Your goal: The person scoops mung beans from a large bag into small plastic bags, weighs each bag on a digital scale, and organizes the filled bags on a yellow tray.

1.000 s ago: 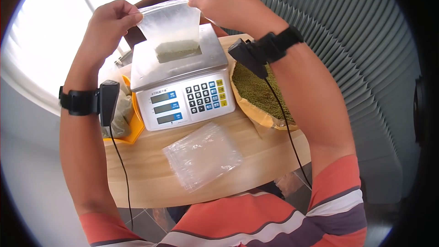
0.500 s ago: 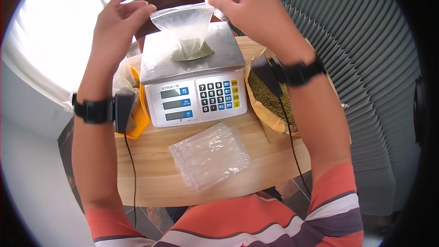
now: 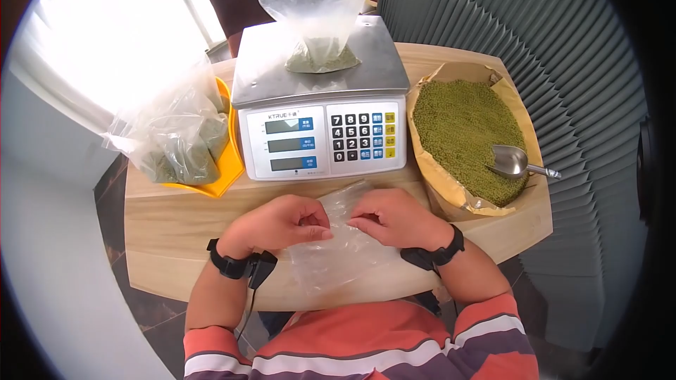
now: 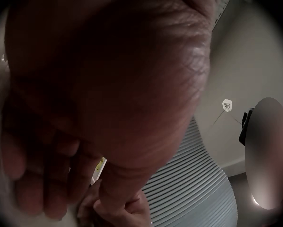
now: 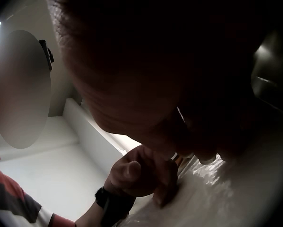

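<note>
Both hands are low over a stack of clear plastic bags (image 3: 317,267) on the table. My left hand (image 3: 285,222) hovers at its left side with loosely bent fingers, thumb pointing right. Facing it, my right hand (image 3: 394,217) reaches in from the right, thumb and forefinger close together over the bags. In the right wrist view, the fingertips (image 5: 207,160) of that hand come right down to the shiny plastic. A zip-top bag (image 3: 320,28) with green grains in its bottom stands upright, by itself, on the metal pan of the digital scale (image 3: 320,137).
Right of the scale is a large open paper sack (image 3: 440,183) full of small green beans (image 3: 465,127), with a metal scoop (image 3: 510,160) in them. To the left, filled plastic bags (image 3: 183,148) lie in a yellow tray (image 3: 229,169). A brown chair (image 3: 246,0) stands behind the table.
Both hands have let go of the zip-top bag's top corners, leaving it standing on the scale. They have come back toward the body, down to the stack of plastic bags.
</note>
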